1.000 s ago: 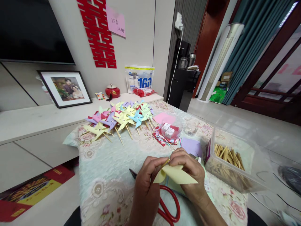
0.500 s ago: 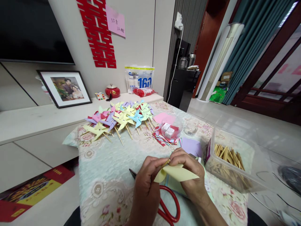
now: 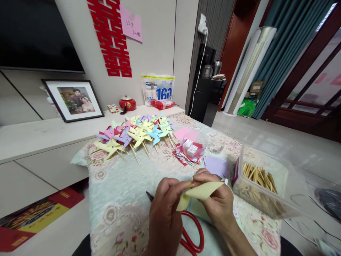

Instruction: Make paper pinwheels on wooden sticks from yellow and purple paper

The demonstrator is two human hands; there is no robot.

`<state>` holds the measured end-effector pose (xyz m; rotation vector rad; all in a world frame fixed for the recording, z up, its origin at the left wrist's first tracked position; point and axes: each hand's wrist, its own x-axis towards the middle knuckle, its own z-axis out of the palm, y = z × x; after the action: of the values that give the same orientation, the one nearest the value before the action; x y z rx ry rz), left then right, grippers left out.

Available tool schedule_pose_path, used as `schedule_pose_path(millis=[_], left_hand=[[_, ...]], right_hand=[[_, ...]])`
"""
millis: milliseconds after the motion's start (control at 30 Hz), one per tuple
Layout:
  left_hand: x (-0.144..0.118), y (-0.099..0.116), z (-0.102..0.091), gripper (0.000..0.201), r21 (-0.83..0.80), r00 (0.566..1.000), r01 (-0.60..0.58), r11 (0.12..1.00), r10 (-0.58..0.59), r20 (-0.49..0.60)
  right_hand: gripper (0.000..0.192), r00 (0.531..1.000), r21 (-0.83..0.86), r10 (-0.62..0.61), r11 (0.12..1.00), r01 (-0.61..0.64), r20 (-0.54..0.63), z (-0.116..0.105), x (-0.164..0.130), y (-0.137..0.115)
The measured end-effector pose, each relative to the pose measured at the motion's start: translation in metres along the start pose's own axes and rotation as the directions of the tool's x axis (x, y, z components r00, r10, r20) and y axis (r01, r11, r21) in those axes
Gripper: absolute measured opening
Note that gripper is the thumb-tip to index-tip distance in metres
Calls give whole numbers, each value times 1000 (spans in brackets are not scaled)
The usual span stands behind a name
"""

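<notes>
The left hand [image 3: 166, 202] and right hand [image 3: 218, 201] grip a folded yellow paper piece [image 3: 203, 191] above the desk [image 3: 119, 185]. From them, red-handled scissors [image 3: 201, 234] lie toward six o'clock, paper pinwheels [image 3: 140, 136] cluster toward eleven, a clear tub [image 3: 192, 147] sits at twelve, and a box [image 3: 249, 199] of sticks [image 3: 259, 177] stands near three.

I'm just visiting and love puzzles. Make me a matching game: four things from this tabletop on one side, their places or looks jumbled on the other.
Column one
1. Folded yellow paper
2. Scissors
3. Clear plastic box
4. Cluster of pinwheels

Column two
A. At the far part of the floral cloth, in several colours
B. Held up by the left hand and right hand
C. Holding many sticks
D. Red-handled, partly hidden by the left hand

Right pairs: 1-B, 2-D, 3-C, 4-A
</notes>
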<state>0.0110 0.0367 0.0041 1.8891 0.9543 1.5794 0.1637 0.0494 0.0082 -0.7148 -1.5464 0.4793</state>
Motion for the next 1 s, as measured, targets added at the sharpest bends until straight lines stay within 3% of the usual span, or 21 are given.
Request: schedule_pose_path(millis=[167, 467, 700, 1000], left_hand=[[-2, 0, 0, 59, 69, 1000, -15, 997, 17, -24], [-5, 2, 0, 59, 183, 997, -74, 980, 78, -13], [-9, 5, 6, 42, 325, 980, -132, 936, 173, -100], [-10, 7, 10, 43, 406, 959, -159, 900, 238, -153]], right_hand=[[36, 998, -28, -58, 998, 59, 39, -2, 2, -1], [22, 998, -27, -56, 998, 56, 18, -1, 0, -2], [17, 997, -7, -74, 997, 74, -12, 1, 1, -4], [19, 996, -7, -84, 996, 84, -38, 3, -1, -4]])
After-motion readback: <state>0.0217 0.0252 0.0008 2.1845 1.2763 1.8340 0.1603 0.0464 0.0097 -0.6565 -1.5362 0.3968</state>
